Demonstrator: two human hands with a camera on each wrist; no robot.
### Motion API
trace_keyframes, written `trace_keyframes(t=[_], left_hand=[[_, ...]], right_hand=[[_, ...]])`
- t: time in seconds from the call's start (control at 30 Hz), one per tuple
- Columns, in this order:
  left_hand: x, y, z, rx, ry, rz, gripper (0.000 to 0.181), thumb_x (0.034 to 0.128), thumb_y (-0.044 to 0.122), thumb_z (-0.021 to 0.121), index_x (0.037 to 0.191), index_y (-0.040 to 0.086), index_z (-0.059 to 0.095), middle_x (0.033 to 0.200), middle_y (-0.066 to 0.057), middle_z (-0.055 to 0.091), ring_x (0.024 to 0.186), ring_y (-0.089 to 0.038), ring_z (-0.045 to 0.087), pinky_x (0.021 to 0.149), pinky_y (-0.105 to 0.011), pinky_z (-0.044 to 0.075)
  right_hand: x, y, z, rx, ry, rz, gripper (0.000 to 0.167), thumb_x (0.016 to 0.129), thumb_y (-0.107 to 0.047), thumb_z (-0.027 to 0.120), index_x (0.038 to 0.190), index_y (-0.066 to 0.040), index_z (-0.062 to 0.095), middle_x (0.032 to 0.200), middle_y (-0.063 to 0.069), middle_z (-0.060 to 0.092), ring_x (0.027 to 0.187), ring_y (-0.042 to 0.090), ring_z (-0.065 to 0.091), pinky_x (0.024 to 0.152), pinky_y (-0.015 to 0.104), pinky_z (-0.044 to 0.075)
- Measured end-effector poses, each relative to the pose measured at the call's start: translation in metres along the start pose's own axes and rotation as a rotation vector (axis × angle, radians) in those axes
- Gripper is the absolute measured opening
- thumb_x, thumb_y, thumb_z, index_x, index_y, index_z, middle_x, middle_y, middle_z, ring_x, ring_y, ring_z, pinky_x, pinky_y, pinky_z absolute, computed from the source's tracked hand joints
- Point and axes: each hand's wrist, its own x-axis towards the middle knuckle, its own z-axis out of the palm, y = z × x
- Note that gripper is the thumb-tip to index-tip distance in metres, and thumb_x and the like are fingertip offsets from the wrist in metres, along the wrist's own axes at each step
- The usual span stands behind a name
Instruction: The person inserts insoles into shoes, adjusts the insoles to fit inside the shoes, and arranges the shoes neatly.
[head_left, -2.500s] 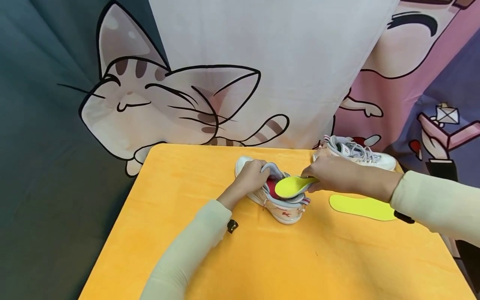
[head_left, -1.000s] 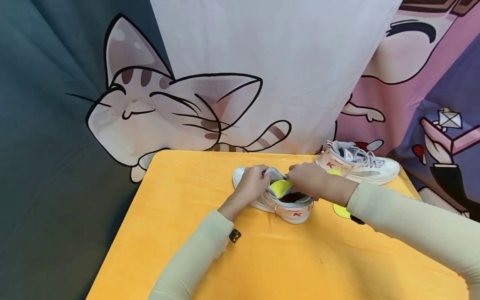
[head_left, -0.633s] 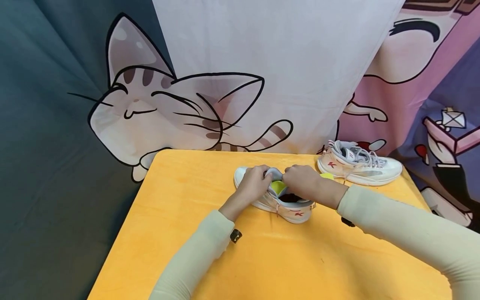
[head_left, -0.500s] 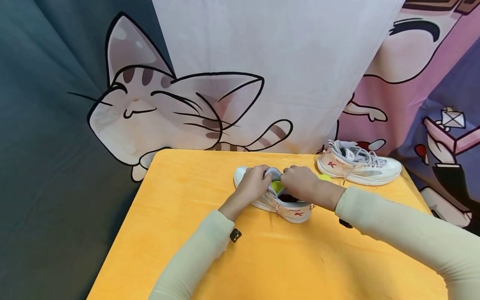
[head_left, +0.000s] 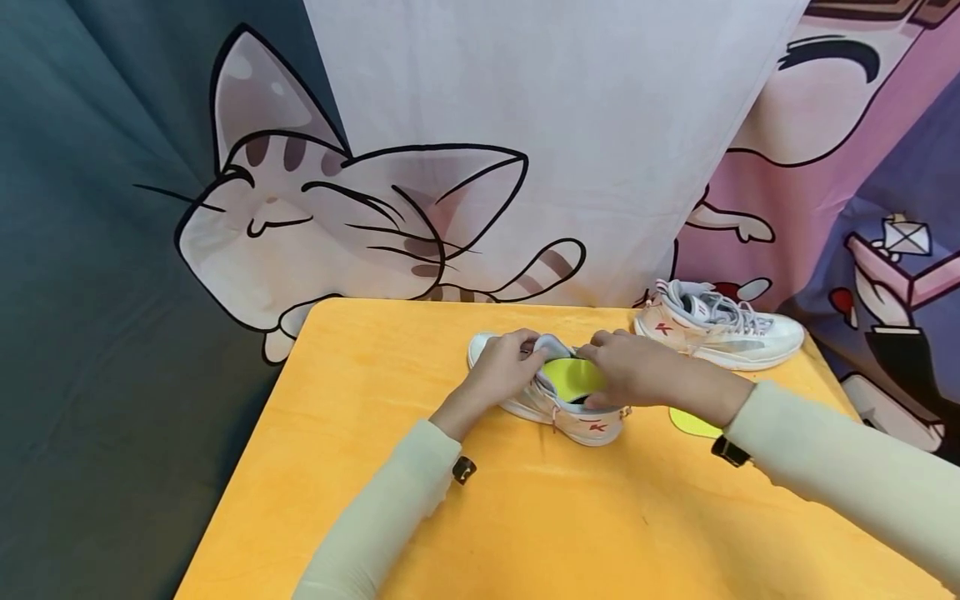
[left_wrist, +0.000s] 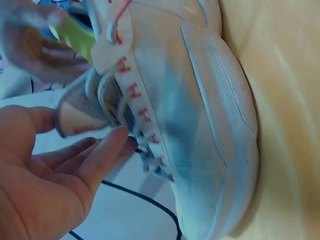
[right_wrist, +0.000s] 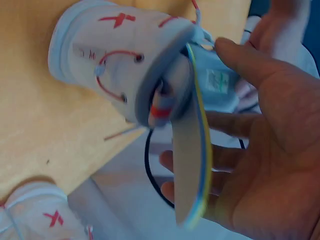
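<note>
A white and pale pink sneaker (head_left: 592, 428) sits in the middle of the table, its toe pointing back left. My left hand (head_left: 501, 367) holds its raised grey tongue (head_left: 553, 346); in the left wrist view the fingers lie around the tongue and near the laces (left_wrist: 107, 95). A yellow-green insole (head_left: 573, 379) has its front inside the shoe opening, and its rear sticks up out of it. Around that rear part is my right hand (head_left: 637, 367). In the right wrist view the insole (right_wrist: 187, 160) appears edge-on, with fingertips showing past it. Its front end is hidden inside.
The matching sneaker (head_left: 723, 325) stands at the back right of the yellow table (head_left: 360, 417). A second yellow-green insole (head_left: 693, 423) lies flat, partly under my right forearm. Behind the table hangs a curtain (head_left: 585, 125) printed with cartoons.
The insole's front has gone from above the shoe to inside it. My right hand pressed at the opening, then drew back right; more of the insole shows now. The left hand stays at the tongue.
</note>
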Motion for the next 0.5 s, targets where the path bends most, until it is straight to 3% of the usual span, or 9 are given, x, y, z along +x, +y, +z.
trace_keyframes(t=[0.07, 0.23, 0.37, 0.5], left_hand=[[0.0, -0.004, -0.002, -0.022, -0.002, 0.008, 0.043, 0.1055, 0.033, 0.058, 0.138, 0.005, 0.063, 0.127, -0.009, 0.072, 0.114, -0.019, 0.071, 0.096, -0.032, 0.057], [0.0, -0.012, -0.004, -0.065, -0.033, 0.039, 0.041, 0.1065, 0.032, 0.057, 0.135, 0.004, 0.064, 0.125, -0.009, 0.072, 0.115, -0.02, 0.07, 0.095, -0.031, 0.057], [-0.002, -0.012, -0.001, -0.071, -0.035, 0.048, 0.038, 0.1079, 0.029, 0.054, 0.134, 0.003, 0.066, 0.113, -0.006, 0.074, 0.093, -0.013, 0.07, 0.079, -0.025, 0.058], [-0.004, -0.011, -0.001, -0.077, -0.034, 0.051, 0.034, 0.1089, 0.026, 0.052, 0.128, 0.003, 0.067, 0.087, -0.005, 0.07, 0.065, -0.01, 0.057, 0.06, -0.022, 0.049]], right_hand=[[-0.009, 0.006, -0.004, 0.021, -0.007, -0.014, 0.074, 0.083, -0.047, 0.085, 0.141, -0.008, 0.061, 0.131, 0.018, 0.063, 0.111, 0.034, 0.063, 0.094, 0.053, 0.055], [-0.023, 0.018, -0.008, 0.044, 0.033, -0.085, 0.053, 0.082, -0.029, 0.088, 0.127, -0.008, 0.071, 0.114, 0.014, 0.069, 0.098, 0.027, 0.067, 0.085, 0.048, 0.059], [-0.028, 0.023, -0.007, 0.06, 0.057, -0.142, 0.039, 0.084, -0.019, 0.087, 0.12, -0.009, 0.075, 0.108, 0.012, 0.071, 0.093, 0.024, 0.068, 0.081, 0.043, 0.06], [-0.031, 0.024, -0.003, 0.046, 0.117, -0.23, 0.026, 0.086, -0.016, 0.084, 0.111, -0.009, 0.077, 0.109, 0.013, 0.072, 0.094, 0.024, 0.071, 0.08, 0.04, 0.062]])
